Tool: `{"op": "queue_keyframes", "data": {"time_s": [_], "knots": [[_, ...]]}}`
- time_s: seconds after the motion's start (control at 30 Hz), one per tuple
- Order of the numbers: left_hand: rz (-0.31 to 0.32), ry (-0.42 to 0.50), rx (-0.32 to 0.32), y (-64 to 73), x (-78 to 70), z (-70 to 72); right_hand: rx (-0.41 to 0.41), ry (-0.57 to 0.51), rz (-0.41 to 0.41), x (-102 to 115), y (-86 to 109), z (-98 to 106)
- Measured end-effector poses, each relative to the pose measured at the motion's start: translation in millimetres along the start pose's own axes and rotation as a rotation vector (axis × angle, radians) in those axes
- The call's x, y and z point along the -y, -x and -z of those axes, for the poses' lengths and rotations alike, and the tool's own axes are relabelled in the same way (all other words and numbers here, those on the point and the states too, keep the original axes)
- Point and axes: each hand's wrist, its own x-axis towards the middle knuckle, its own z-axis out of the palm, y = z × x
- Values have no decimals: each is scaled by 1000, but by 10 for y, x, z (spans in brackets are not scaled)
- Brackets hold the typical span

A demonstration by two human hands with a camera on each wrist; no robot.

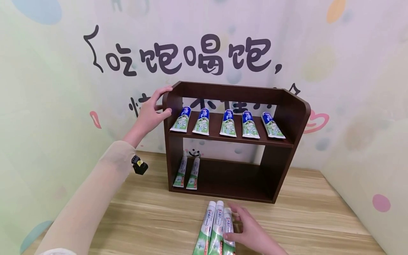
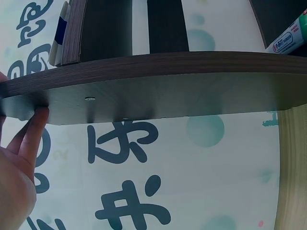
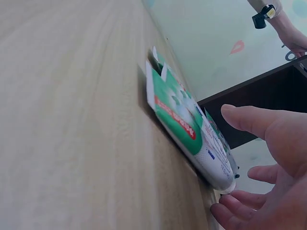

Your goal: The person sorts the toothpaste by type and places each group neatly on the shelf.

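Observation:
My left hand (image 1: 149, 112) grips the upper left side of a dark brown two-tier shelf (image 1: 229, 92). The left wrist view shows a finger (image 2: 36, 132) against the outer face of its side panel (image 2: 168, 93). On the table before the shelf, three white-and-green toothpaste tubes (image 1: 217, 223) lie side by side, caps toward the shelf. My right hand (image 1: 250, 232) is at the rightmost tube (image 1: 228, 225), thumb and fingers spread around it. In the right wrist view the thumb (image 3: 249, 120) stands apart from the tube (image 3: 180, 112), with fingertips (image 3: 230, 211) close to the cap end.
Several blue-and-green toothpaste tubes (image 1: 228, 124) lie in a row on the upper tier. Two green-and-white tubes (image 1: 192, 173) lie at the left of the lower tier. A wood-grain table (image 1: 143, 216) carries the shelf, and a printed wall (image 1: 204, 21) rises behind it.

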Motion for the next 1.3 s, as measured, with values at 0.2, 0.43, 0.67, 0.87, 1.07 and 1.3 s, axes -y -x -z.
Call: {"op": "queue_keyframes", "data": {"time_s": [0.2,0.43,0.67,0.87,1.07,1.3], "knots": [[-9,-6,1,-10,36,1,58,-2,-62,-24,37,-17],[-3,-3,2,-15,20,16,54,5,-159,-12,27,-54],[-8,-3,8,-17,23,14,-12,78,-82,-36,-24,-49],[-3,-12,5,-2,13,8,-18,37,-80,-64,-84,-33],[-4,-20,4,4,12,9,-8,21,-106,-26,-108,-8],[-4,-14,6,5,2,7,20,76,-116,20,-119,3]]}}
